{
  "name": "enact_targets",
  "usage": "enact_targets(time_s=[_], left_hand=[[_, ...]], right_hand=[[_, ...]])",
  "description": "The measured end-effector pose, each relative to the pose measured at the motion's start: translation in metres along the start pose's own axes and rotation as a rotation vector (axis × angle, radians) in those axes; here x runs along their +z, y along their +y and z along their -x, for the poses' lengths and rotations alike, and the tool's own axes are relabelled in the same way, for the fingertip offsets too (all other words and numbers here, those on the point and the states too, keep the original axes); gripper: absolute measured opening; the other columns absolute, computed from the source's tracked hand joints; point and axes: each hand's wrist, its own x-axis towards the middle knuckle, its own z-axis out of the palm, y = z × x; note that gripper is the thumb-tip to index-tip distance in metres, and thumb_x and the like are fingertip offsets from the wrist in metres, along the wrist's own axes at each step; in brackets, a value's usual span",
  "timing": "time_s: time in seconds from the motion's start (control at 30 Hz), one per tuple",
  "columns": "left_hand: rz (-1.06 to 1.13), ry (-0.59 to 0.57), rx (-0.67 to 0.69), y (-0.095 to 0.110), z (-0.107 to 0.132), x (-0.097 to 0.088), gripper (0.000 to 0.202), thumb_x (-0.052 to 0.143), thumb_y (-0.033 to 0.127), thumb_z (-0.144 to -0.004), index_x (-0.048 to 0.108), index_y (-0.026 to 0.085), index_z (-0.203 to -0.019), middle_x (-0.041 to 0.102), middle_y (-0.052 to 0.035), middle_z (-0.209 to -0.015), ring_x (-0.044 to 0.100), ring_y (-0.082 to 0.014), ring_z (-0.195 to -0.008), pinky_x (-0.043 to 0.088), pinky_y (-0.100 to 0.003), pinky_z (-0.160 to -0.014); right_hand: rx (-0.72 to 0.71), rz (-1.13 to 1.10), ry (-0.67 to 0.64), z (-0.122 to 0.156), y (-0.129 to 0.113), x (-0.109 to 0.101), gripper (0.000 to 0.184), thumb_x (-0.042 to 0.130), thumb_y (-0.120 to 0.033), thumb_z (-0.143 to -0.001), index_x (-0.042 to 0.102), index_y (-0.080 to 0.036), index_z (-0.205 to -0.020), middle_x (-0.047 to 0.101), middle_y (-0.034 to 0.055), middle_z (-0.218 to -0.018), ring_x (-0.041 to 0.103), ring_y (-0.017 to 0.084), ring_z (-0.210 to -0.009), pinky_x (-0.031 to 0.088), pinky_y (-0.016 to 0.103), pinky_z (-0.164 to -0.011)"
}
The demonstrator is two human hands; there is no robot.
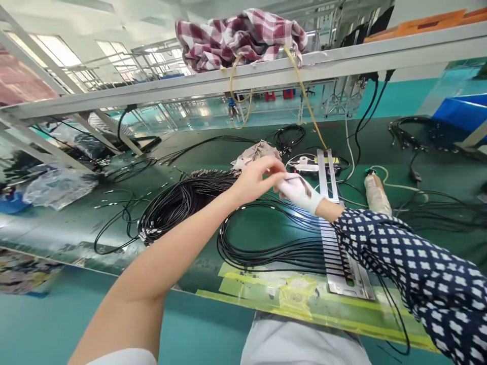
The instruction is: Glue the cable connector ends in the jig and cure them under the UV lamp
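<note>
At a green workbench [262, 228], a person's two hands meet near the middle. The left arm, bare below a short white sleeve, stretches far and to the right, its wrist bent and the left hand [262, 175] curled, thumb and fingers brought close together. From the right reaches a forearm in a navy patterned sleeve [411, 258], ending in the right hand [299, 191], white-gloved, its fingers curled in against the left fingertips. Both grips look narrow; whether either pinches anything between the fingers is impossible to say from this view.

Below them, black cables [238, 253], too many and too overlapped to count, run in a loop at left onto one slotted metal plate [340, 286] at right. Farther left lies one large cable coil [186, 195]; one smaller coil [283, 146] sits on the far side.

The right forearm crosses the plate and hides part of it, while the left hand partly covers one crumpled pale cloth [254, 152]. One wrapped bottle-shaped object [378, 195] lies to the right of the plate, and yellow tape [297, 296] covers the near edge. Across the far side runs a shelf rail [152, 91] bearing one checked cloth [243, 40].
</note>
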Motion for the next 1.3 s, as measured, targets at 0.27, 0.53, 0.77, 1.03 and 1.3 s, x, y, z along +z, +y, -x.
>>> enact_targets(time_s=[0.27,0.53,0.77,1.03,1.3], left_hand=[[-0.108,-0.248,-0.517,-0.109,0.091,-0.026,0.041,0.074,0.056,-0.073,0.066,0.017,-0.083,0.059,-0.0015,-0.068,0.056,-0.0196,-0.065,0.042,-0.03,-0.065],[0.12,-0.297,-0.513,-0.089,0.09,-0.054,0.05,0.038,0.051,-0.097,0.076,0.019,-0.093,0.068,-0.0043,-0.088,0.061,-0.0192,-0.081,0.049,-0.032,-0.081],[0.284,-0.21,-0.472,-0.088,0.088,-0.057,0.036,0.05,0.032,-0.08,0.083,0.023,-0.092,0.052,0.0015,-0.152,0.035,-0.0319,-0.147,0.031,-0.041,-0.123],[0.47,-0.198,-0.396,-0.093,0.069,-0.022,0.044,0.042,0.039,-0.085,0.08,0.018,-0.079,0.07,-0.01,-0.127,0.06,-0.0315,-0.122,0.045,-0.045,-0.11],[0.214,-0.105,-0.451,-0.104,0.083,-0.043,0.033,0.057,0.042,-0.084,0.076,0.018,-0.072,0.066,-0.0055,-0.088,0.059,-0.0183,-0.084,0.048,-0.03,-0.084]], right_hand=[[0.246,-0.093,0.064,0.016,0.058,-0.038,0.07,0.033,-0.071,-0.099,0.074,-0.016,-0.111,0.073,0.0146,-0.104,0.066,0.015,-0.073,0.055,0.026,-0.062],[0.216,-0.048,-0.017,-0.017,0.062,-0.003,0.031,0.056,-0.04,-0.096,0.075,-0.019,-0.11,0.076,0.0079,-0.105,0.069,0.018,-0.093,0.052,0.023,-0.071],[0.106,-0.059,-0.225,-0.081,0.037,0.017,0.023,0.062,-0.029,-0.091,0.072,-0.014,-0.077,0.072,0.0034,-0.074,0.061,0.011,-0.059,0.041,0.021,-0.055],[0.054,-0.15,-0.279,-0.122,0.024,0.021,0.041,0.053,-0.053,-0.098,0.07,-0.015,-0.099,0.071,0.0059,-0.076,0.062,0.013,-0.062,0.043,0.021,-0.054],[0.113,-0.016,-0.435,-0.063,0.043,0.014,0.046,0.078,-0.06,-0.076,0.075,-0.019,-0.096,0.073,0.0028,-0.08,0.068,0.021,-0.081,0.053,0.034,-0.088]])
